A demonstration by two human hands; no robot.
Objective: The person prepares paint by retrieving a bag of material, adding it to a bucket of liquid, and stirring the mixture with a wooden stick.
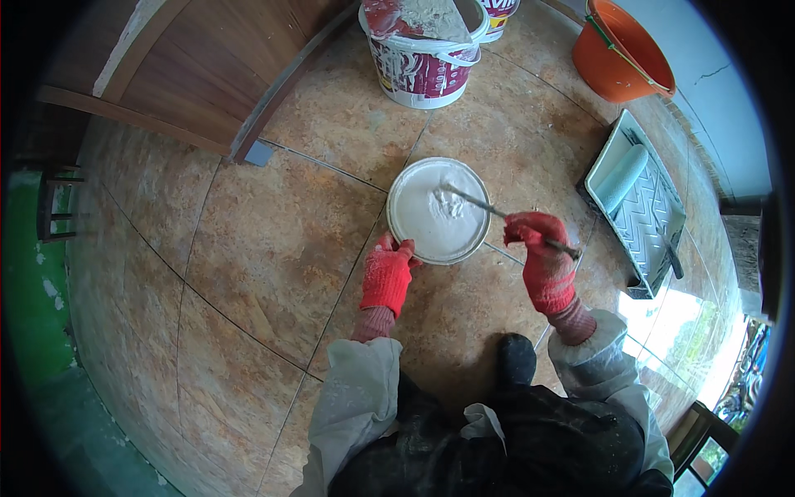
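Observation:
A round tub [396, 234] of thick white paint [426, 211] stands on the floor in front of me. My left hand [387, 269], in a red knitted glove, is closed on the near left of its rim. My right hand [546, 257], gloved the same way, is wrapped round a thin stirring stick [480, 202]. The stick slants left over the rim, and its coated tip sits in the paint, where the surface is rough and lumpy. Its other end sticks out past the right side of my fist.
Ahead stands a white and maroon bucket [426, 79] with a smeared flat tool [418, 18] across its top. An orange bucket [613, 62] is at the far right. Nearer lies a paint tray [650, 219] holding a pale blue roller [623, 178]. Wooden furniture [215, 66] borders the left.

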